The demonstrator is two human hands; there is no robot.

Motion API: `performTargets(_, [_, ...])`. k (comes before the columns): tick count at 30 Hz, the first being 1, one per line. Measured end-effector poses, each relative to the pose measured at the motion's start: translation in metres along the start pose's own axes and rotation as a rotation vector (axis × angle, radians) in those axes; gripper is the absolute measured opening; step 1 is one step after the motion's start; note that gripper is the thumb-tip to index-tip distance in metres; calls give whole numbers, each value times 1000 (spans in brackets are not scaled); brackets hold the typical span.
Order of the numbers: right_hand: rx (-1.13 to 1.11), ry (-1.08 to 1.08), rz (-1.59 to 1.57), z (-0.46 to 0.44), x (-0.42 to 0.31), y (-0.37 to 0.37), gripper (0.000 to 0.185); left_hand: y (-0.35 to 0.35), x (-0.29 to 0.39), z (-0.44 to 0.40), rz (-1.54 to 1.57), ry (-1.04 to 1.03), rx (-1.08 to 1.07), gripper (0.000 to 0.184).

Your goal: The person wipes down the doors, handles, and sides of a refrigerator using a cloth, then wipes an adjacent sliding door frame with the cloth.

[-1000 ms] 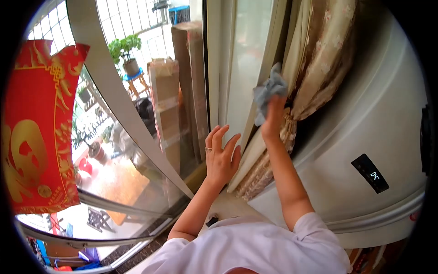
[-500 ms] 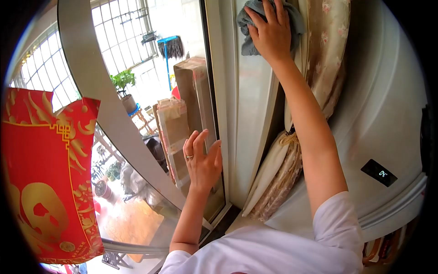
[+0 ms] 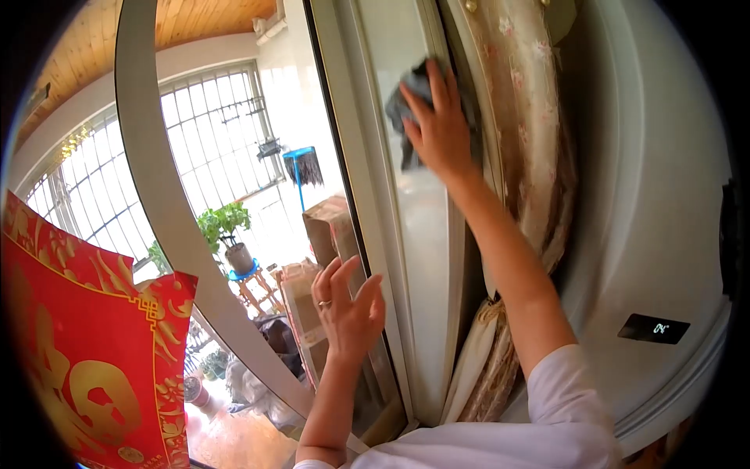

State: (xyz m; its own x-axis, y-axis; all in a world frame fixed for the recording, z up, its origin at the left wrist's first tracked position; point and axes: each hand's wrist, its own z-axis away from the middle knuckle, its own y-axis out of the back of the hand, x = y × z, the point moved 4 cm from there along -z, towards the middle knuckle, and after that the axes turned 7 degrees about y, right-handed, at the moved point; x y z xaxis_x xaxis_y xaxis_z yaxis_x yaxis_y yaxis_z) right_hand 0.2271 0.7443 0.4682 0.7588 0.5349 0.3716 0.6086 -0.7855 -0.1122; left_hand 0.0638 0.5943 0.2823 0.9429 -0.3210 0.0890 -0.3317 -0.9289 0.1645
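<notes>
My right hand [image 3: 442,134] is raised with its fingers spread over a grey cloth [image 3: 405,117], holding it flat against the white door frame panel [image 3: 426,234]. Part of the cloth is hidden beneath the palm. Lower and to the left, my left hand [image 3: 349,311] is open and holds nothing, its fingers slightly bent, with a ring on one of them. It hovers in front of the glass door; whether it touches the glass I cannot tell.
A tied floral curtain [image 3: 519,141] hangs right of the panel, beside a white appliance [image 3: 641,195] with a small display [image 3: 654,329]. A red and gold paper decoration [image 3: 94,352] fills the left. Beyond the glass are cardboard boxes [image 3: 301,293], a potted plant [image 3: 237,254] and a broom [image 3: 303,168].
My view has tilted upward, so the scene sits lower in the picture. The cloth is still under my right hand against the panel. My left hand stays open.
</notes>
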Motion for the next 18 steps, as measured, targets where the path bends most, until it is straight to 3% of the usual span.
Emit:
performTargets(2, [110,-5,-7,-48,25,-12,58,-14,11,-22,19,-53,-68,22])
performTargets(6, [172,-46,47,-57,26,-17,66,-50,12,-43,1,-91,-121,23])
performTargets(10, [44,-59,121,-22,6,-7,69,-88,9,-46,127,1,-251,52])
performTargets(11, [22,-74,118,-23,6,-9,69,-99,8,-45,122,-51,-297,71])
performTargets(18, [114,30,136,-140,65,-35,67,-140,47,-56,282,-88,-240,100])
